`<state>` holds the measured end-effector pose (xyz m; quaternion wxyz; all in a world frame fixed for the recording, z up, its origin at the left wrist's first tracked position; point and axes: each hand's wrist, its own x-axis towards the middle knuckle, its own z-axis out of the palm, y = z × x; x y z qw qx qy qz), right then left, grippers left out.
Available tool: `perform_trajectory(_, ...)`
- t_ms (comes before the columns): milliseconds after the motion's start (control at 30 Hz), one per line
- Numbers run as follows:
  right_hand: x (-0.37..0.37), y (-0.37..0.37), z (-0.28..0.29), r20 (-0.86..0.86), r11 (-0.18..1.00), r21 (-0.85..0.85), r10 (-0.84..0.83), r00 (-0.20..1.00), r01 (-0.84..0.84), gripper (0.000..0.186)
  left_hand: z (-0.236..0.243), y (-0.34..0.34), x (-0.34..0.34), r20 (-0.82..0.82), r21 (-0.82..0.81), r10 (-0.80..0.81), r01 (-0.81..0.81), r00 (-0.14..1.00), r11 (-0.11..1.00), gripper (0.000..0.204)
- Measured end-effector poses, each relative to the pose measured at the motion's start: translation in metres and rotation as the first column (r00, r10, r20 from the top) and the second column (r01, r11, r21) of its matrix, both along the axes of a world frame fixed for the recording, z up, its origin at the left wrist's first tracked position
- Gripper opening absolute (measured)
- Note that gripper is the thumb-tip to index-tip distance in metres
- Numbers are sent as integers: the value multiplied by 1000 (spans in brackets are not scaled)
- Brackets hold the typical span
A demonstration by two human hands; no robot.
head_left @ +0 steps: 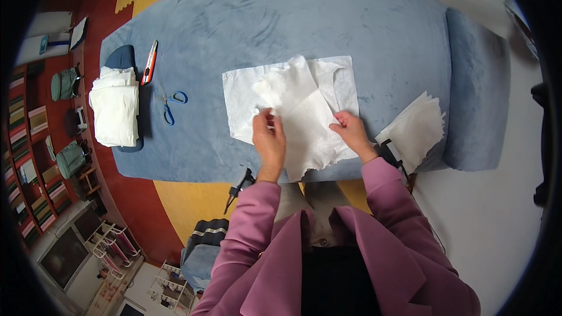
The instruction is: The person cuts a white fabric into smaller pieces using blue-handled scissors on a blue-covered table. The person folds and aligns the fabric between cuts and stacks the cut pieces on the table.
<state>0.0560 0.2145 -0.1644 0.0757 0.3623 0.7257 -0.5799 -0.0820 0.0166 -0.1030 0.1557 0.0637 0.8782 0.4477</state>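
A white cloth (293, 96) with ragged edges lies loosely spread over a flat textured white sheet (236, 96) on a blue plush-covered bed. My right hand (353, 133) pinches the cloth's right edge between thumb and fingers. Over the cloth's left side, my left hand (270, 140) is closed, fingers bent together around a small bit of white material by the fingertips. Whether that bit belongs to the cloth or is a separate scrap, I cannot tell. The cloth's lower end hangs toward the bed's near edge.
Blue-handled scissors (170, 114) and a red utility knife (150, 63) lie at left, beside a stack of folded white cloths (115, 108). Another pile of white cloths (414, 129) is at right, near a blue bolster (477, 90). Shelves (35, 152) stand far left.
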Motion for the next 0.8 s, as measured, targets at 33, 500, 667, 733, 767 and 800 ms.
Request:
perform_trajectory(33,6,-3,-5,-11,998,58,-11,1000,12,32,-7,0,-9,-49,-45,34,-37,998,998,34)
perform_trajectory(500,5,-10,39,-8,835,550,-28,1000,28,30,-53,10,-38,106,4,18,-19,994,1000,35)
perform_trajectory(667,-82,4,24,-210,881,434,-101,972,185,29,-42,35,-69,-166,90,-140,157,976,984,38)
perform_trajectory(733,-101,5,19,-35,901,421,-103,994,108,28,-31,39,-81,-153,-23,-322,322,934,946,24)
perform_trajectory(767,-106,4,17,62,912,403,-107,992,73,27,-26,40,-87,-113,-87,-408,400,906,913,17)
perform_trajectory(800,-106,4,17,61,911,405,-113,992,79,25,-19,40,-88,-218,-72,-408,403,886,913,7)
